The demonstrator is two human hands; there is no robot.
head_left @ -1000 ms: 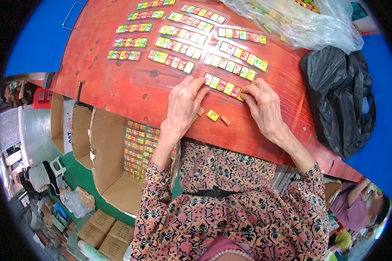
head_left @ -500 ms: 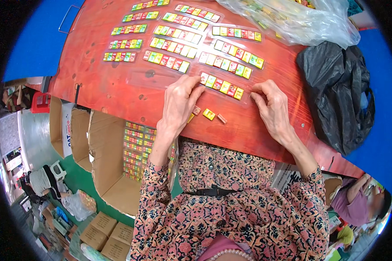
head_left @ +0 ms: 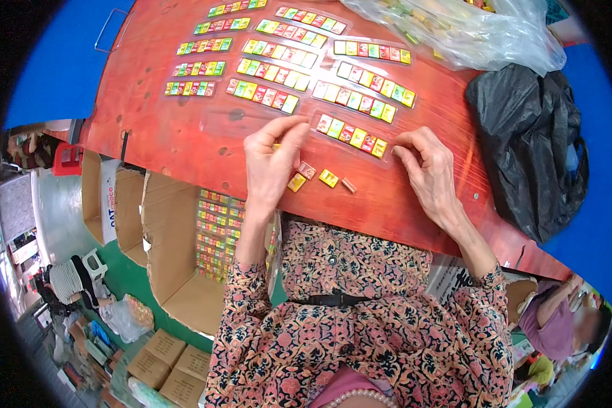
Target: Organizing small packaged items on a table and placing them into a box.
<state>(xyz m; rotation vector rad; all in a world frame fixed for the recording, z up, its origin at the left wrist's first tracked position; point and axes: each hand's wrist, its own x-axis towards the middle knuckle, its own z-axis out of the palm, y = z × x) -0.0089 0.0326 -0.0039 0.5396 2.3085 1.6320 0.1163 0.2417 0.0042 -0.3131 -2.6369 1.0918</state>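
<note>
A clear plastic tray (head_left: 352,137) with a row of small, colourful wrapped pieces lies on the red table between my hands. My left hand (head_left: 273,160) is closed in a pinch at the tray's left end, with a bit of yellow showing behind its fingers; what the fingertips hold is hidden. At the right end, my right hand (head_left: 426,175) pinches by the clear rim. Nearer me lie loose wrapped pieces: a yellow one (head_left: 328,178), another yellow one (head_left: 296,182), a pinkish one (head_left: 307,170) and a brownish one on its edge (head_left: 349,185).
Several filled trays (head_left: 262,94) stand in columns farther back on the table (head_left: 183,143). A clear bag (head_left: 449,34) of pieces sits at the far right, above a black plastic bag (head_left: 523,149). Below the table edge, a cardboard box (head_left: 177,258) holds packed trays.
My left hand has drawn back leftward from the tray's end, uncovering more of the loose pieces below it. The right hand has stayed almost in place.
</note>
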